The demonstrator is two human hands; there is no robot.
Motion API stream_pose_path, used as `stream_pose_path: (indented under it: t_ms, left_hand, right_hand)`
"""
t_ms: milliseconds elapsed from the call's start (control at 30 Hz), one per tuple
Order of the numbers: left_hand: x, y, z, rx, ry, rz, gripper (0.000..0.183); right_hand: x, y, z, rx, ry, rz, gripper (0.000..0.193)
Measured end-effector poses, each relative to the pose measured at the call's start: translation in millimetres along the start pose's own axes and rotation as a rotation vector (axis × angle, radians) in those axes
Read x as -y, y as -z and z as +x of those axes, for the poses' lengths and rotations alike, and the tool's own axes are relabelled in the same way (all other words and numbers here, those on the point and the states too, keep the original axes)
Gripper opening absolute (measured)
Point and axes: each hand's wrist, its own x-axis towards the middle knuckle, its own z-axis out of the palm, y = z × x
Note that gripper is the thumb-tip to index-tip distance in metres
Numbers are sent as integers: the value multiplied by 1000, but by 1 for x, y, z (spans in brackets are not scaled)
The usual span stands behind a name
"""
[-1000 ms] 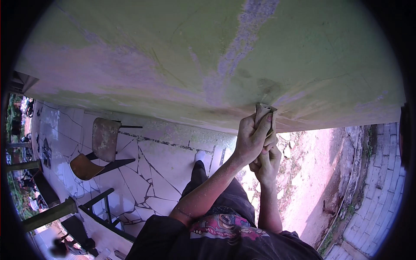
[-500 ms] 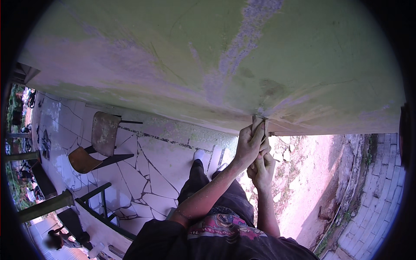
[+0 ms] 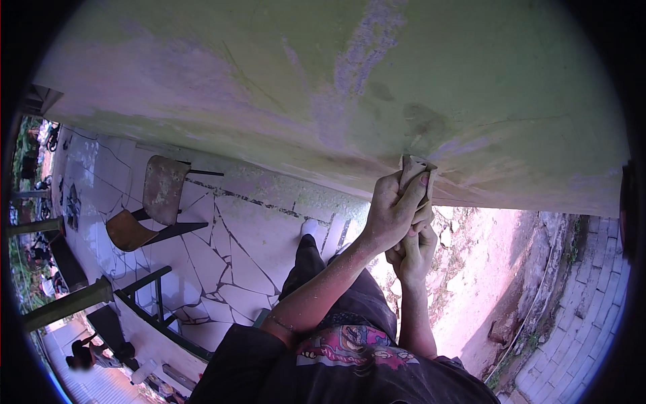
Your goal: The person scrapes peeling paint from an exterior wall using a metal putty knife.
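My left hand (image 3: 391, 212) is closed around a folded piece of beige sandpaper (image 3: 408, 172), its thumb along the front. The sandpaper's upper edge meets the green wall (image 3: 511, 87) near its lower edge, where the paint is scuffed and darkened. Just below, my right hand (image 3: 413, 257) is closed, with curled fingers pressed up against the left hand. What lies inside the right hand's fingers is hidden. Pale dust speckles my left forearm.
A worn chair (image 3: 165, 192) stands on the cracked-tile floor (image 3: 235, 269) to the left. Beyond it are a dark green metal frame (image 3: 158, 310) and a post (image 3: 70, 303). Rubble ground (image 3: 478, 269) and a block path (image 3: 579, 316) lie right. Someone (image 3: 87, 353) is at lower left.
Both hands and the sandpaper have shifted slightly up and to the right along the wall. More of the folded sandpaper shows above the left hand. The view has shifted a little.
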Motion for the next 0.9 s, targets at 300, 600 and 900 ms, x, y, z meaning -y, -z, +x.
stream_pose_path:
  t_ms: [300, 600, 900]
  left_hand:
    - [8, 0, 2, -4, -7, -10, 29]
    - [21, 29, -6, 43, 94, 67, 28]
    - [12, 33, -14, 85, 62, 166, 26]
  right_hand:
    - [1, -1, 0, -41, 0, -61, 23]
    - [-24, 6, 2, -65, -8, -21, 27]
    - [-10, 0, 2, 31, -124, 100, 39]
